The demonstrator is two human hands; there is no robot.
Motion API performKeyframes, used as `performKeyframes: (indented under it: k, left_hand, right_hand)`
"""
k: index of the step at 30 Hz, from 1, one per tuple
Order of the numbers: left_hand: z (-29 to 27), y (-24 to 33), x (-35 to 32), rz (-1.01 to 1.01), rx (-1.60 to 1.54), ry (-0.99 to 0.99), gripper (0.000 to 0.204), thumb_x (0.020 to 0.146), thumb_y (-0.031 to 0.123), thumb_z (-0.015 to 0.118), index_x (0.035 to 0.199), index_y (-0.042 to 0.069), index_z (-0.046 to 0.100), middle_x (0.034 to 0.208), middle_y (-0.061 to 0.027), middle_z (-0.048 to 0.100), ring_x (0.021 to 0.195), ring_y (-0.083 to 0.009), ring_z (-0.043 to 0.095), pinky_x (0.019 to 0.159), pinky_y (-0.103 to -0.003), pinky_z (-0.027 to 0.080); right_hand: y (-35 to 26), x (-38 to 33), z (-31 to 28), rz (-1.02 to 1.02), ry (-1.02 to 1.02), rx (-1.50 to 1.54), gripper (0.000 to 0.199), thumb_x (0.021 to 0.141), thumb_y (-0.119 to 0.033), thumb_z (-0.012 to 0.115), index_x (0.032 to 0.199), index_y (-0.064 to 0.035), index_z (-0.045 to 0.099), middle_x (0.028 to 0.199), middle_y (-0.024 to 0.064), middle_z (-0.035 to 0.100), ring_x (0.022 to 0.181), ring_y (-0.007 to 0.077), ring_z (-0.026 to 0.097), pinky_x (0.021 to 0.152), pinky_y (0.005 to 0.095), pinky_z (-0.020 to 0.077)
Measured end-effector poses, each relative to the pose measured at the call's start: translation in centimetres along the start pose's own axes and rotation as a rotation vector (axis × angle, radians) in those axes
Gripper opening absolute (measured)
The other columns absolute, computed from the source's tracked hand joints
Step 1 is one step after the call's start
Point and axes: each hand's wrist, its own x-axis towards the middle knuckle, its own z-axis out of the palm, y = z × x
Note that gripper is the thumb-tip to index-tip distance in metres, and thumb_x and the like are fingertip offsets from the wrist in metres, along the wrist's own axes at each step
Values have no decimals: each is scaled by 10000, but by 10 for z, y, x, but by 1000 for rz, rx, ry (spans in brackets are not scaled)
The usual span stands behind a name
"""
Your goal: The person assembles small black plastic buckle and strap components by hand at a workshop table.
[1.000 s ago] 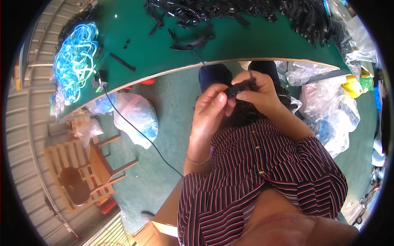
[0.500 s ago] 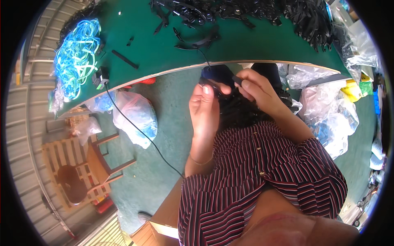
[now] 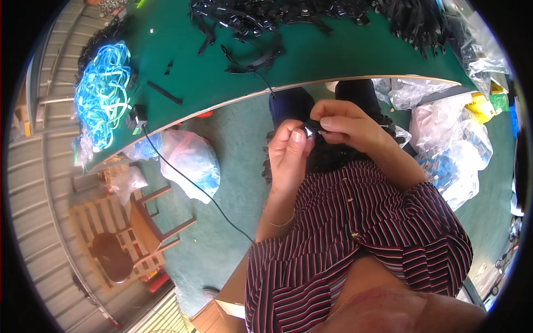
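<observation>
Over my lap, at the table's near edge, both hands meet on a small black strap piece (image 3: pixel 312 129) with a shiny, buckle-like part. My left hand (image 3: pixel 290 149) is closed on it, thumb on top. Fingers of my right hand (image 3: pixel 345 126) pinch its other side. Much of the piece is hidden by the fingers, so its exact kind is unclear. Beneath the hands, a heap of similar black pieces (image 3: pixel 327 158) lies in my lap. A few loose black straps (image 3: pixel 261 61) rest on the green table (image 3: pixel 211 83) just beyond.
Piles of black straps (image 3: pixel 266 16) line the table's far side. At the left lies a bundle of blue and pale green cords (image 3: pixel 102 91), near a black block (image 3: pixel 136 118) with a cable (image 3: pixel 194 183). Filled plastic bags (image 3: pixel 191 166) sit below; more bags (image 3: pixel 449 144) stand right.
My right hand has come in to meet the left, and the black piece is now between both. The view has shifted slightly.
</observation>
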Motion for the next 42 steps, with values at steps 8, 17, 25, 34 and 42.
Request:
performKeyframes:
  k: [8,17,25,34,42]
  left_hand:
    - [5,1,2,-103,-179,-7,321,907,337,489,818,28,480,612,10,372,559,-90,315,530,-248,264]
    - [-2,-2,2,-141,-435,-141,354,913,387,450,777,61,439,631,5,383,561,-93,310,538,-244,272]
    - [3,-10,0,-145,-357,-111,368,929,393,407,757,68,435,567,26,343,487,-87,288,506,-254,243]
    - [-7,-3,-13,-162,-101,-75,351,923,360,442,901,15,507,664,2,425,593,-94,373,548,-235,306]
    - [-8,3,-6,-13,422,119,187,904,196,524,867,15,558,649,33,463,574,-37,386,503,-183,308]
  right_hand:
    - [0,0,-2,49,-3,-155,169,829,-170,536,867,-6,519,631,-41,408,490,16,299,441,188,208]
    - [-4,-4,3,-11,31,-144,110,851,-141,514,850,-34,540,651,-53,448,545,14,336,481,183,248]
    - [2,-4,-1,-64,9,-299,114,873,-121,492,851,-14,521,689,-15,514,568,37,455,503,186,340]
    - [-6,-4,19,-135,-44,-364,96,884,-87,457,891,2,494,743,25,558,691,111,602,634,234,471]
    - [9,4,8,-714,132,-1042,133,750,-41,613,849,-14,528,930,76,493,764,157,497,628,260,402]
